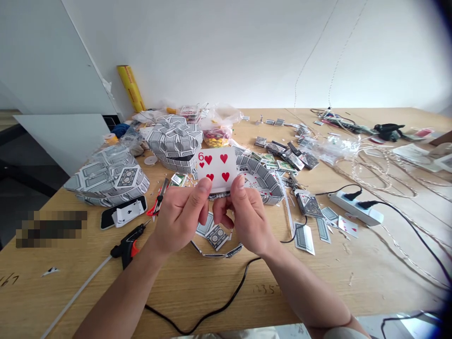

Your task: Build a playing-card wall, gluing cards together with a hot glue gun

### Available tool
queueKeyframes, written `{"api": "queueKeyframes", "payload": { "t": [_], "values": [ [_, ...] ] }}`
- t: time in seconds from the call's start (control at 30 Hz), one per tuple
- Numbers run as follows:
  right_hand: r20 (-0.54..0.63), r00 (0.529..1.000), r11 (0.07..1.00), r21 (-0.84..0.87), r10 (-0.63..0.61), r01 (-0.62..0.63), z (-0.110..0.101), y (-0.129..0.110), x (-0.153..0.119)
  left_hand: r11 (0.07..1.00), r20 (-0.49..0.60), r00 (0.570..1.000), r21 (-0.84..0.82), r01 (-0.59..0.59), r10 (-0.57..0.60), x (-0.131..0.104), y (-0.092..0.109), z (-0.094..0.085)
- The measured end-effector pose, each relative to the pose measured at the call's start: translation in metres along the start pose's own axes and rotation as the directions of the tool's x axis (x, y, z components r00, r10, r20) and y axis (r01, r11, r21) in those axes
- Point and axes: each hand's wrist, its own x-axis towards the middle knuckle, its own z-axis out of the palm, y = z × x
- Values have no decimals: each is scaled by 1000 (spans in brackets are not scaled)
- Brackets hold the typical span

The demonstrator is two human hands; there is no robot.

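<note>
The playing card (219, 168), a white six of hearts with red pips, is held upright above the middle of the bench (197, 301), its face toward the wearer. The left hand (183, 209) and right hand (249, 214) each pinch a lower corner, thumb in front, the other fingers curled in behind and below.

Beyond the card, to the right, lies a tray of folded cards (270, 181), partly blocked by it; two patterned card boxes (174, 141) stand to the left. A black glue gun (125, 247) lies by the left forearm, and a white power strip (356, 208) sits to the right.

The thumbs cover the lower pips. A ring of folded cards (215, 255) beneath is partly hidden by the hands. Whether the patterned strip (219, 195) under the card belongs to it is unclear.
</note>
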Motion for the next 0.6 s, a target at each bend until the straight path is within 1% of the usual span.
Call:
{"api": "queueKeyframes", "payload": {
  "t": [0.07, 0.13, 0.17, 0.2, 0.23, 0.27, 0.3, 0.37, 0.43, 0.5, 0.6],
  "values": [
    [-5, 1000, 1000, 1, 6, -6, -1, -1, 0, 1000, -37, 999, -6, -28, 27, -1, -2, -2],
    [2, 1000, 999, 27, 20, -20, -2, -5, 1, 993, -143, 984, 66, -101, 110, 0, -1, -5],
    [16, 999, 998, 47, 31, -31, -2, -7, 1, 978, -204, 962, 139, -157, 184, 0, 1, -7],
    [34, 998, 996, 70, 44, -47, -3, -9, 2, 948, -244, 930, 228, -221, 275, 1, 4, -9],
    [57, 997, 993, 94, 61, -66, -4, -11, 2, 908, -244, 903, 322, -269, 354, 1, 7, -11],
    [82, 994, 988, 123, 79, -89, -5, -13, 2, 860, -209, 885, 406, -308, 416, 1, 12, -14],
    [107, 989, 981, 156, 99, -115, -6, -14, 2, 814, -150, 882, 476, -332, 447, 1, 17, -16],
    [173, 974, 954, 234, 149, -187, -7, -14, -1, 741, -21, 895, 570, -355, 445, -2, 26, -19],
    [257, 946, 914, 301, 197, -272, -7, -13, -6, 717, 56, 912, 599, -356, 406, -10, 32, -21],
    [327, 916, 893, 302, 232, -334, -6, -10, -16, 742, 95, 931, 577, -341, 353, -24, 35, -22],
    [403, 869, 906, 177, 289, -383, -9, -2, -36, 828, 141, 969, 503, -248, 204, -54, 32, -22]
  ]
}}
